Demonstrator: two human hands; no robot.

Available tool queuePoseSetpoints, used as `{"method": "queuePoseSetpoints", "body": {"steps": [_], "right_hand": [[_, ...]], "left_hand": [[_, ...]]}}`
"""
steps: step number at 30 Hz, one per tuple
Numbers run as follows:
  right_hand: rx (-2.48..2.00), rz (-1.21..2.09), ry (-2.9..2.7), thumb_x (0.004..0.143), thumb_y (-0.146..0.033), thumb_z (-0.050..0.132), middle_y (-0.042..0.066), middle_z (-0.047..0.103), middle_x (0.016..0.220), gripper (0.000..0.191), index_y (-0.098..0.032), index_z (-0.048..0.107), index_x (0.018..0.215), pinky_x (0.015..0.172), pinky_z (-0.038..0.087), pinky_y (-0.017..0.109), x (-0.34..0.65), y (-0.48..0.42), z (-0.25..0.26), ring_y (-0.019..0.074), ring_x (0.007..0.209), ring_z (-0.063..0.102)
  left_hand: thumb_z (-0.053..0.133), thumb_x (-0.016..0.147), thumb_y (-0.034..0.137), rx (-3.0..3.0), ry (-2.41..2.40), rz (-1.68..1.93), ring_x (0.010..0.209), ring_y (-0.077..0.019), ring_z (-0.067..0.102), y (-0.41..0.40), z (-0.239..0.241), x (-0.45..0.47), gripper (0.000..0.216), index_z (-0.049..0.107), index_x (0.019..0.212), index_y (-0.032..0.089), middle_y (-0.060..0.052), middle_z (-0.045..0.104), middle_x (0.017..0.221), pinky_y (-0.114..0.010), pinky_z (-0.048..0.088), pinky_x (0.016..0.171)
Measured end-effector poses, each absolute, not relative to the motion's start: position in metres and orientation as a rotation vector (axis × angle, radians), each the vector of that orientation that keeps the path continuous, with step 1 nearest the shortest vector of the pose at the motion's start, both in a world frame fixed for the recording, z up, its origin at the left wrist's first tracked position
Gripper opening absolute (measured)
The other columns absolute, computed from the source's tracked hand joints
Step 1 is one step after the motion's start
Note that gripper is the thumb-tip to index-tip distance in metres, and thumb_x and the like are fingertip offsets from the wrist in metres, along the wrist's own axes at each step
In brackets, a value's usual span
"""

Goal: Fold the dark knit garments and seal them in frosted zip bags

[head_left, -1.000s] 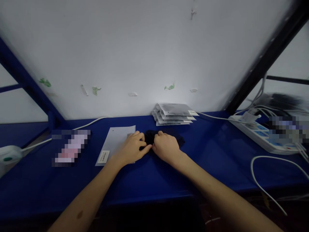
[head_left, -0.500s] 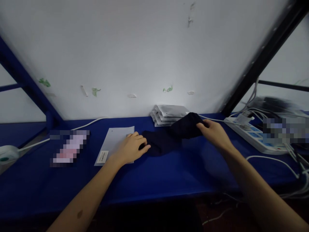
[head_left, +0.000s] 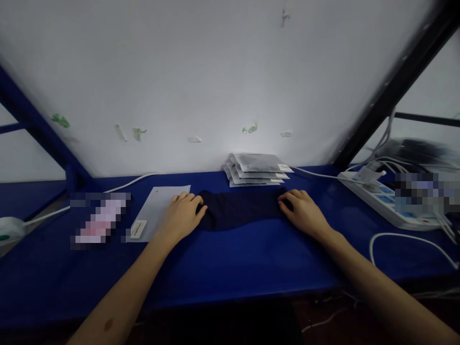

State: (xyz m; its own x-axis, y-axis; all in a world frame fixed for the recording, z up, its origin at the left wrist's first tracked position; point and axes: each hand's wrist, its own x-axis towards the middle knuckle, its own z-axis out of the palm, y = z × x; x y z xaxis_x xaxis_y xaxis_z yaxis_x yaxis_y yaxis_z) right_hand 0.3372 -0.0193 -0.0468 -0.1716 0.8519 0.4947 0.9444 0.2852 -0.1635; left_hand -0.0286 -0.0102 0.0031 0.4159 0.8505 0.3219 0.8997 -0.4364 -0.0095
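Note:
A long piece of dark navy cloth [head_left: 244, 208] lies stretched out sideways on the blue tabletop [head_left: 237, 263]. At its left end is my left hand [head_left: 185, 213], its fingers bent and closed on the edge of the fabric. My right hand [head_left: 302, 208] pinches the other end between thumb and fingers. Partly under my left hand and wrist rests a pale plastic bag [head_left: 158, 206] with a white barcode label [head_left: 138, 229]. Just behind the cloth sits a stack of similar pale bags [head_left: 257, 165] with labels on their right corners.
On the left a pixelated pinkish object [head_left: 102, 218] lies near a white cable [head_left: 131, 183]. A white power strip [head_left: 384, 201] with plugs and tangled cords stands at the right. Behind the table rises a white wall [head_left: 201, 86], and a dark frame post [head_left: 388, 81] slants at the right.
My right hand has come down, laying the raised right part of the cloth flat. My left hand has shifted slightly left, and the cloth is now stretched straight between both hands.

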Motion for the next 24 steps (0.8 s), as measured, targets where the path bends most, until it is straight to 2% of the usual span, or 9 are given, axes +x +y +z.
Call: {"method": "queuePoseSetpoints", "body": {"steps": [12, 24], "right_hand": [[-1.711, -0.088, -1.843, 0.09, -0.038, 0.051, 0.008, 0.068, 0.099, 0.023, -0.022, 0.068, 0.093, 0.087, 0.046, 0.042, 0.345, -0.024, -0.057, 0.0264, 0.091, 0.057], [-1.758, -0.117, -1.791, 0.089, -0.039, 0.05, 0.008, 0.069, 0.097, 0.026, -0.022, 0.068, 0.092, 0.084, 0.046, 0.041, 0.348, -0.022, -0.059, 0.0266, 0.089, 0.058]], "left_hand": [[0.048, 0.097, 0.033, -2.48, -1.556, -0.367, 0.095, -0.0285, 0.056, -0.012, 0.004, -0.028, 0.025, 0.068, 0.098, 0.018, -0.009, 0.068, 0.096, -0.045, 0.041, 0.089], [0.046, 0.098, 0.03, -2.496, -1.562, -0.421, 0.092, -0.027, 0.058, -0.009, 0.004, -0.027, 0.025, 0.068, 0.091, 0.02, -0.007, 0.069, 0.093, -0.044, 0.041, 0.089]]}}
